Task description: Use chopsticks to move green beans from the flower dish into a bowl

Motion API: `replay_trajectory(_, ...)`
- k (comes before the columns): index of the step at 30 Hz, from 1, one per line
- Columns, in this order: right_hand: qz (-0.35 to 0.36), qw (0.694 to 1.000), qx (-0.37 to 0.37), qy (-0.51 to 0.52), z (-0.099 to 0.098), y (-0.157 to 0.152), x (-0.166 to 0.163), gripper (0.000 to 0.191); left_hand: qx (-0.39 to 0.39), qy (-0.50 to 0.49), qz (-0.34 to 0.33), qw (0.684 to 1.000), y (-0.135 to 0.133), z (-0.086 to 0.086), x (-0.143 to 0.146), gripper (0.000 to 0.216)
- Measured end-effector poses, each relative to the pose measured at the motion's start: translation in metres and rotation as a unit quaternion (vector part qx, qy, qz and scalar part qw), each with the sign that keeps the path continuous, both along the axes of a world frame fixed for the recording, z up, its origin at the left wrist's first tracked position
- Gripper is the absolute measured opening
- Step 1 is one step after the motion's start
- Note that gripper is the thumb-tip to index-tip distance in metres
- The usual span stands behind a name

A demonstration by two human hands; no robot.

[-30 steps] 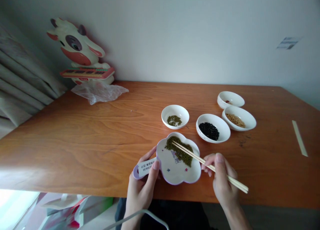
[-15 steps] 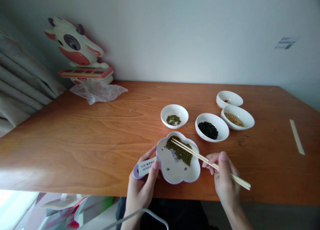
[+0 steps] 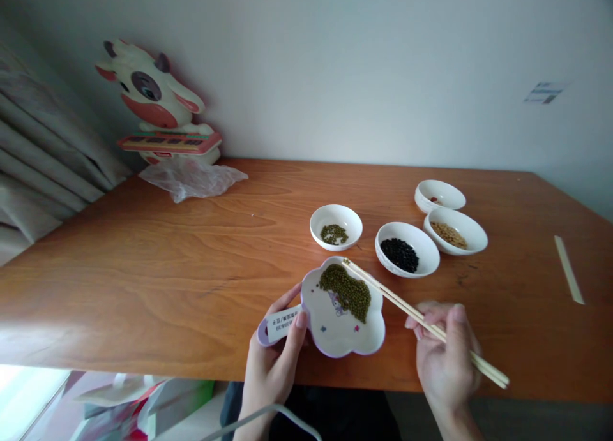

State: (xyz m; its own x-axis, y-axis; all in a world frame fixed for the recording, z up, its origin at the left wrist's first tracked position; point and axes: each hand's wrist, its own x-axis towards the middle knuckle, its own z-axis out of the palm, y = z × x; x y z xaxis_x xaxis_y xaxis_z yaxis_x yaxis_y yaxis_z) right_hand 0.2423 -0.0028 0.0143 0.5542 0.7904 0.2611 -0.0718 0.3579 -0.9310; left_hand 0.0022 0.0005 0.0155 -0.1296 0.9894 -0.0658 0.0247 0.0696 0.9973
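My left hand (image 3: 272,361) grips the labelled handle of a white flower-shaped dish (image 3: 330,339) with a purple rim, thumb on top. Green mung beans (image 3: 352,294) lie in its far and right part. In my right hand (image 3: 447,355) is a pair of wooden chopsticks (image 3: 397,300), slanting up to the left. Their tips are close together over the dish's far rim, with a tiny dark bit, seemingly a mung bean, between them. Just beyond stands a white bowl (image 3: 352,219) with some mung beans in it.
Right of it, one white bowl (image 3: 430,256) contains black beans, another (image 3: 475,233) yellowish grains, and a third (image 3: 450,194) a few reddish bits. A pale strip (image 3: 569,269) lies far right. A cow toy (image 3: 158,103) and clear plastic bag (image 3: 191,180) occupy the back left.
The chopstick tips have risen from the mung beans to the dish's far rim. My right hand has shifted right and slightly down. My left hand still holds the dish in place.
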Motion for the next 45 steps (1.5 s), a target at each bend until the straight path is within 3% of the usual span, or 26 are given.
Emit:
replay_trajectory(6, -0.040, 0.999, 0.027, -0.009, 0.018, 0.026, -0.002, 0.043, -0.001, -0.009, -0.005, 1.000, 0.000, 0.003, 0.000, 0.055)
replay_trajectory(15, -0.021, 0.997, -0.019, -0.068, 0.027, 0.052, -0.005, 0.039, 0.007, 0.004, -0.010, 1.000, 0.000, -0.002, -0.001, 0.057)
replay_trajectory(21, -0.025, 0.996, -0.003, -0.086, 0.023, 0.037, 0.002, 0.040, -0.010, -0.002, -0.012, 1.000, -0.001, 0.002, 0.000, 0.060)
replay_trajectory(26, -0.013, 0.995, -0.008, -0.099, 0.015, -0.001, 0.013, 0.043, 0.008, -0.003, -0.006, 1.000, 0.000, 0.001, 0.000, 0.059)
replay_trajectory(29, 0.023, 0.988, -0.054, -0.140, 0.018, -0.024, 0.022, 0.048, 0.015, -0.008, -0.006, 1.000, 0.001, 0.000, 0.001, 0.058)
replay_trajectory(33, 0.013, 0.968, -0.104, -0.228, 0.031, -0.044, 0.033, 0.062, 0.021, -0.005, 0.004, 1.000, 0.001, 0.000, 0.001, 0.054)
replay_trajectory(36, 0.027, 0.949, -0.116, -0.291, 0.037, -0.050, 0.043, 0.069, 0.018, -0.001, 0.003, 1.000, 0.001, 0.001, 0.000, 0.053)
replay_trajectory(40, 0.073, 0.927, -0.152, -0.334, 0.038, -0.047, 0.048, 0.064, 0.018, -0.003, 0.003, 1.000, 0.001, 0.001, 0.000, 0.054)
replay_trajectory(45, 0.097, 0.944, -0.117, -0.291, 0.032, -0.034, 0.036, 0.058, 0.015, -0.002, 0.012, 1.000, 0.002, 0.001, 0.001, 0.058)
